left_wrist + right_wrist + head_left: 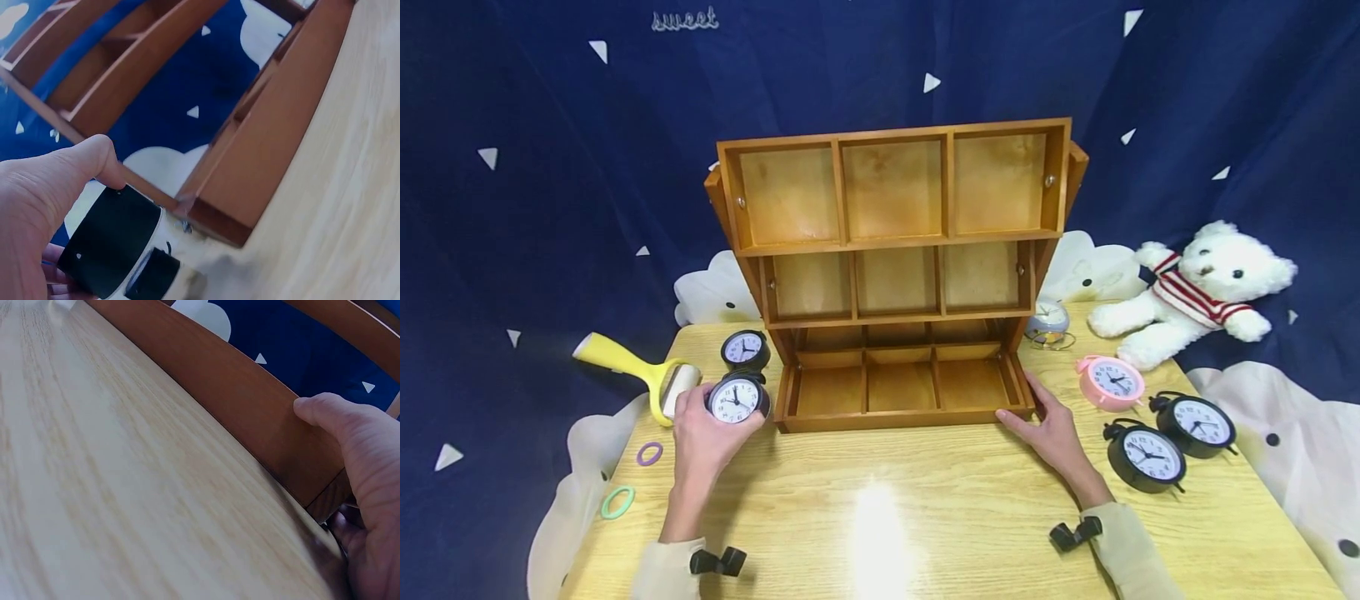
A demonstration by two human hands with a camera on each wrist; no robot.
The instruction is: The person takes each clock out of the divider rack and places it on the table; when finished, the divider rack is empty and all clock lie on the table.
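Observation:
My left hand [706, 440] grips a black alarm clock [736, 401] left of the wooden three-tier shelf [898, 250]. In the left wrist view, the thumb lies on top of the clock's black casing [112, 240], with the other fingers round its far side. A second black alarm clock [746, 348] stands just behind it. At the shelf's lower right front corner is my right hand [1054, 429]. Its thumb presses the front board [250, 412] of the bottom tray, and its fingers bend round the side. Each tier is divided into compartments.
On the right stand a pink alarm clock [1112, 383], two black ones [1146, 456] and a grey one [1049, 318], near a white teddy bear [1206, 287]. A yellow-handled roller [640, 364], a purple ring [650, 453] and a green ring [617, 502] lie left.

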